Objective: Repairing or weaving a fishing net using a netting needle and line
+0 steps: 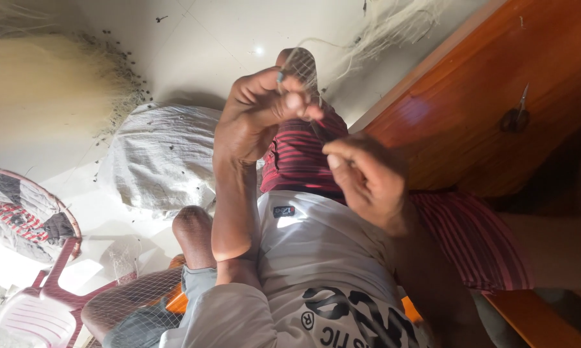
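My left hand (258, 113) is raised in the middle of the view, its fingers closed on a fine pale net (305, 67) that stretches over a rounded tip just above it. A small dark bit shows between the fingers; I cannot tell what it is. My right hand (366, 180) sits lower and to the right. Its thumb and fingers pinch a thin strand that runs up toward the net. Beneath both hands lies red striped cloth (301, 158), and my white printed shirt (316, 258) fills the bottom.
A white sack (161, 158) lies on the pale floor at left, beside a heap of pale fibre (42, 84). More net (142, 296) drapes over a knee at bottom left. A pink plastic chair (39, 312) stands there too. Brown wooden panelling (497, 71) fills the right.
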